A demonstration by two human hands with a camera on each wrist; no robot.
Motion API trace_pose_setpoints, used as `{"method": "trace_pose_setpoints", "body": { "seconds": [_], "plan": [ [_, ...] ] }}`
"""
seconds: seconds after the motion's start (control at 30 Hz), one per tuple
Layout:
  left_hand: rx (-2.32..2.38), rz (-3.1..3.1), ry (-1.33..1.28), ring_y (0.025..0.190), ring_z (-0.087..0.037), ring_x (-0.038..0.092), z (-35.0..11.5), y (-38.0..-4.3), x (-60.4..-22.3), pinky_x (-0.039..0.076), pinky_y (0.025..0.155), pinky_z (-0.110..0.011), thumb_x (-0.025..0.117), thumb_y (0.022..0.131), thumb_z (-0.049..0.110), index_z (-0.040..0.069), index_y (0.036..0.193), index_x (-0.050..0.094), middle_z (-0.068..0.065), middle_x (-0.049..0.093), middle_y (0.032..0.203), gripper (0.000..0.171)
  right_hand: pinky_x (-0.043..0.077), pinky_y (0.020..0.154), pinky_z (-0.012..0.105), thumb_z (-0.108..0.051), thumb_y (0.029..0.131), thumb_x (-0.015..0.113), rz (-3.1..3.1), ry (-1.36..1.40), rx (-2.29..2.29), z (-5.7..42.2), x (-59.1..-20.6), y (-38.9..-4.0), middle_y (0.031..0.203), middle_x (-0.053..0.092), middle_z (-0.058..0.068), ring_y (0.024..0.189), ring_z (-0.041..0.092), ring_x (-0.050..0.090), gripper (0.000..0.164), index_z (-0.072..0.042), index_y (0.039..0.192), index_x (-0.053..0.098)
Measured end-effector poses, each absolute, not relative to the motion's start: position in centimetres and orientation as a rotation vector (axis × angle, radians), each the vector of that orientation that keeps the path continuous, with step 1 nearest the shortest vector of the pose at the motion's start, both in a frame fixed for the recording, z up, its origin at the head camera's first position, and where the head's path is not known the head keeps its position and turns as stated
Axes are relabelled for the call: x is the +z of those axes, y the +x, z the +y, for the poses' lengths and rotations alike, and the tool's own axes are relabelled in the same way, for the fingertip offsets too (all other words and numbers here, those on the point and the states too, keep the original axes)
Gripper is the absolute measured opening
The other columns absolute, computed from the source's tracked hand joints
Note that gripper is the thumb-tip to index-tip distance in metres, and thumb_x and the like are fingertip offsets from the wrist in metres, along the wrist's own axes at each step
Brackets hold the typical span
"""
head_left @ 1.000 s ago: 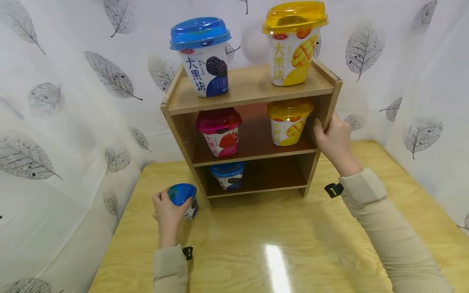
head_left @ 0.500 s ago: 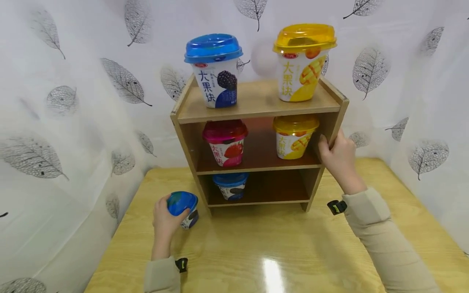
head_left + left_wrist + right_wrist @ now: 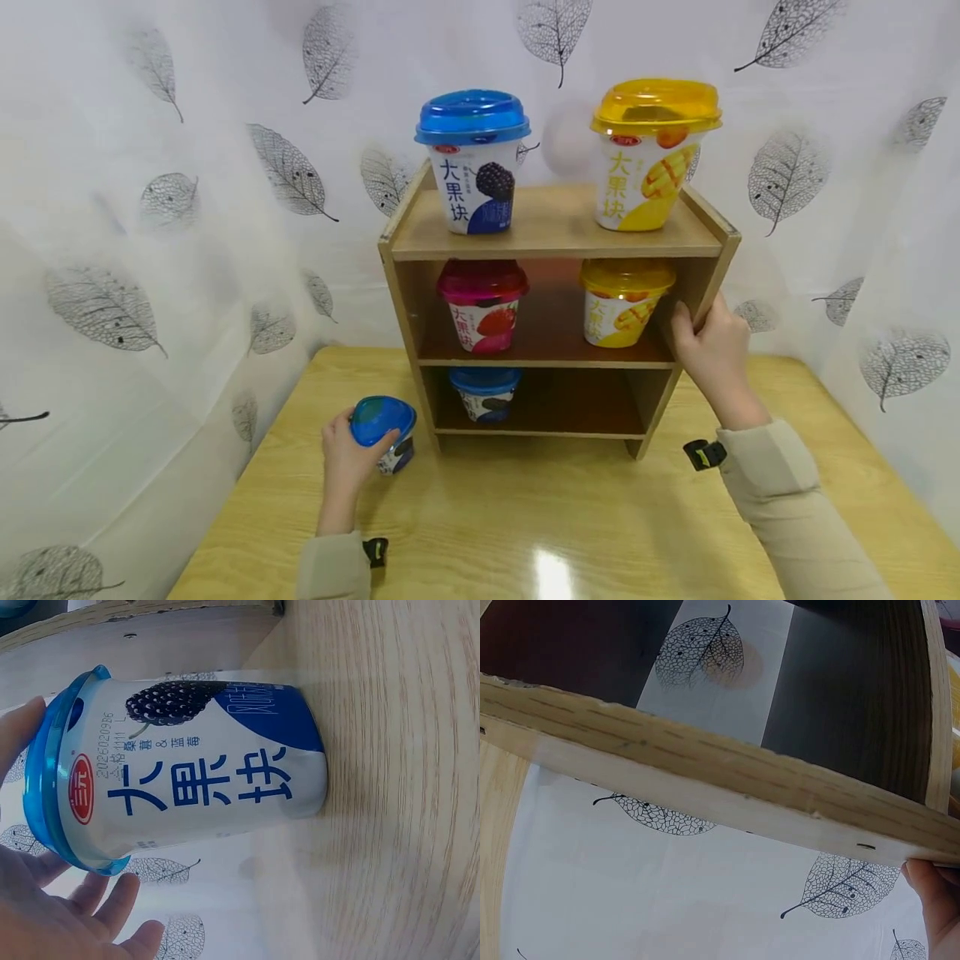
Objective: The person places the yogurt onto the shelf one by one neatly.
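My left hand [image 3: 347, 458] holds a blue-lidded yogurt cup [image 3: 384, 419] by its lid, left of the small wooden shelf [image 3: 555, 252]. In the left wrist view this yogurt cup [image 3: 202, 757] has a blackberry-like picture, and its base meets the table; thumb and fingers lie on opposite sides of the lid. My right hand [image 3: 717, 350] grips the shelf's right side panel, thumb inside, the other fingers mostly hidden behind. The right wrist view shows that panel's edge [image 3: 705, 754] close up, with part of my right hand [image 3: 934, 904] at the lower right.
On the top board stand a blue-lidded cup [image 3: 474, 162] and a yellow-lidded cup [image 3: 654, 158]. The middle level holds a pink-lidded cup [image 3: 483, 308] and another yellow-lidded cup [image 3: 626, 304]. A blue-lidded cup [image 3: 486, 393] sits at the bottom left. Leaf-patterned sheeting [image 3: 210, 250] surrounds the table [image 3: 487, 517].
The head view has shifted, so the scene sits lower and farther right in it. Both hands keep their holds, and the cup stays beside the shelf with little visible movement.
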State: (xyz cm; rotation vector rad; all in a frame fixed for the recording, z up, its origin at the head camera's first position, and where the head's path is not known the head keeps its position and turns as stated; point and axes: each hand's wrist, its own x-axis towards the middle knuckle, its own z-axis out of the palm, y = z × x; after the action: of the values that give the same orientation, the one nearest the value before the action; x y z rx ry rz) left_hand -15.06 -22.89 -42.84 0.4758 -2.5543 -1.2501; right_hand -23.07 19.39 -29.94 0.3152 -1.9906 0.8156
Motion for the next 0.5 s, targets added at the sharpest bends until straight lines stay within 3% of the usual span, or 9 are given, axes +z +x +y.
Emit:
{"method": "trace_pose_setpoints", "body": {
  "seconds": [0.3,0.5],
  "plan": [
    [-1.275,-2.531,0.423,0.111,-0.042,0.032,-22.77,-14.70,-43.17,0.032,0.087,-0.059,0.071,0.073,0.030,-0.006,0.129,0.029,-0.027,0.028,0.123,0.079,0.034,0.044,0.053,-0.009,0.079,0.052,-1.993,0.321,0.788,19.58,-30.35,-22.64,0.063,0.055,0.028,0.051,0.045,0.049,0.019,0.009,0.082,0.050],
    [-1.360,-2.510,0.393,0.114,-0.043,0.030,-23.17,-14.81,-43.25,0.031,0.088,-0.058,0.072,0.071,0.031,-0.004,0.134,0.021,-0.028,0.022,0.128,0.088,0.033,0.043,0.053,-0.009,0.079,0.052,-1.967,0.343,0.772,19.50,-29.95,-22.96,0.062,0.055,0.028,0.049,0.045,0.048,0.019,0.009,0.081,0.050]
  ]
}}
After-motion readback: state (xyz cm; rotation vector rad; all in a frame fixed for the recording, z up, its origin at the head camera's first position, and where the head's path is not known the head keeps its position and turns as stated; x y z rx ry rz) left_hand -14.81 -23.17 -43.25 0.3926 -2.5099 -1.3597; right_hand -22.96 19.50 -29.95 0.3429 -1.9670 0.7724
